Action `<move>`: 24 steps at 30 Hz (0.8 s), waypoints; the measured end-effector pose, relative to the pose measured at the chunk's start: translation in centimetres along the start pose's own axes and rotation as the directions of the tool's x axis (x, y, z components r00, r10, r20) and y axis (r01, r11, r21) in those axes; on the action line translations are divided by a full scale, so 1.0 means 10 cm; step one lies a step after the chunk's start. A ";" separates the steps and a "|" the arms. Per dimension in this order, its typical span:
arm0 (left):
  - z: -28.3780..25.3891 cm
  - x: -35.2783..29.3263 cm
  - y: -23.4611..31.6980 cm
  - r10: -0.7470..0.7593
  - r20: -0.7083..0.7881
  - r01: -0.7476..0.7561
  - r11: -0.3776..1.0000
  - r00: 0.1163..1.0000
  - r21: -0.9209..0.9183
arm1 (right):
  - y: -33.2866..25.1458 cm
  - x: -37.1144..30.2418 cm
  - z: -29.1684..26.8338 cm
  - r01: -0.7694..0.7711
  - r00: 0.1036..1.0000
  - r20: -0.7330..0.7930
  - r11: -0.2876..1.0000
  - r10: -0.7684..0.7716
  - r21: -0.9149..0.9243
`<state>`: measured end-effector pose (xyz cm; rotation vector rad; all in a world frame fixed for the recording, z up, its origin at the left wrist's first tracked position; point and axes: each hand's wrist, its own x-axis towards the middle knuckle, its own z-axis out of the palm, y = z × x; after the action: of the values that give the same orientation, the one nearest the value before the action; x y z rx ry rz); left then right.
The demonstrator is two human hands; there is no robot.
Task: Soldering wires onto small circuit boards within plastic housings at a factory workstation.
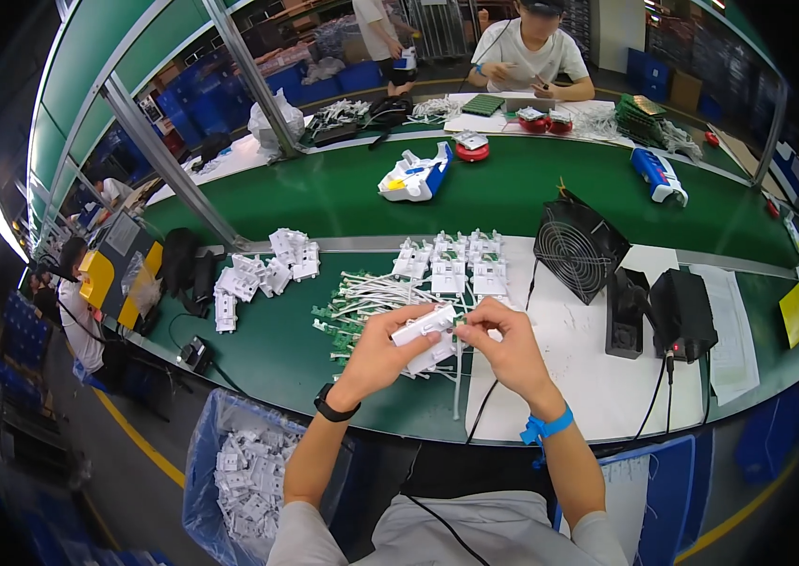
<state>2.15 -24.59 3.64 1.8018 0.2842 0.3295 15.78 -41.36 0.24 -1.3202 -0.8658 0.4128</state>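
My left hand (378, 351) is closed around a white plastic housing (425, 326), tilted above the bench. At the housing's right end, my right hand (514, 351) pinches a small green circuit board (460, 321), partly covered by the fingertips. A white cable (458, 389) hangs down below that spot. Under and behind my left hand lies a pile of green boards with white cables (376, 294). Just beyond my hands, several white housings with green boards (449, 264) stand in rows. More white housings (250, 278) are heaped to the left.
A black fan (583, 247) and a black power box (684, 316) stand on the right over a white sheet (550, 396). Below the bench's left edge is a lined bin of white parts (253, 476). Across the green belt (324, 193), a person (533, 61) sits working.
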 end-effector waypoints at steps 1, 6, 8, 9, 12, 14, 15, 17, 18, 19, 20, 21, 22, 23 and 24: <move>0.01 0.00 0.00 -0.019 0.014 0.019 1.000 1.000 -0.007 | 0.02 -0.01 -0.01 -0.052 0.997 0.059 0.998 0.050 0.042; -0.08 0.02 -0.13 -0.051 0.053 0.051 0.999 0.997 0.008 | 0.05 -0.06 -0.10 -0.112 0.979 0.174 0.994 0.108 0.010; -0.11 0.03 -0.15 -0.071 0.109 0.065 0.997 0.991 0.051 | 0.02 -0.06 -0.12 -0.131 0.964 0.229 0.991 0.133 -0.023; -0.14 0.02 -0.14 -0.072 0.112 0.067 0.996 0.991 0.051 | 0.03 -0.06 -0.13 -0.133 0.964 0.227 0.991 0.135 -0.023; -0.16 0.02 -0.13 -0.162 0.234 0.161 0.987 0.959 0.024 | 0.05 -0.07 -0.13 -0.216 0.917 0.339 0.976 0.208 -0.015; -0.13 0.02 -0.17 -0.141 0.176 0.134 0.990 0.974 0.050 | 0.06 -0.08 -0.09 -0.222 0.937 0.264 0.973 0.231 -0.064; -0.13 0.02 -0.18 -0.141 0.177 0.134 0.990 0.974 0.049 | 0.08 -0.10 -0.05 -0.223 0.936 0.263 0.973 0.232 -0.064; -0.11 0.02 -0.17 -0.102 0.168 0.093 0.994 0.980 0.062 | 0.13 -0.14 0.04 -0.110 0.992 0.053 0.986 0.117 -0.121; -0.12 0.01 -0.14 -0.103 0.171 0.094 0.994 0.980 0.061 | 0.14 -0.14 0.05 -0.112 0.992 0.051 0.986 0.119 -0.122; -0.14 -0.02 -0.09 -0.115 0.207 0.105 0.993 0.972 0.056 | 0.15 -0.14 0.05 -0.133 0.988 0.065 0.989 0.137 -0.060; -0.14 -0.04 -0.05 -0.126 0.241 0.117 0.992 0.962 0.051 | 0.17 -0.14 0.04 -0.154 0.985 0.081 0.988 0.153 0.002; -0.14 -0.05 -0.06 -0.126 0.246 0.117 0.992 0.961 0.052 | 0.32 -0.12 -0.02 -0.310 0.920 0.297 0.939 0.256 0.149; -0.13 -0.07 -0.09 -0.096 0.243 0.071 0.992 0.965 0.107 | 0.42 -0.16 -0.02 -0.309 0.921 0.292 0.939 0.257 0.151; -0.13 -0.09 -0.13 -0.063 0.236 0.025 0.987 0.970 0.161 | 0.42 -0.17 0.01 -0.289 0.929 0.265 0.954 0.259 0.082; -0.12 -0.11 -0.16 0.090 0.219 -0.159 0.934 0.971 0.320 | 0.41 -0.17 0.03 -0.270 0.936 0.238 0.963 0.259 0.013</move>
<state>0.71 -23.52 2.24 2.1795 0.0837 0.1920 15.27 -41.37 -4.22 -1.3683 -0.8690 0.8088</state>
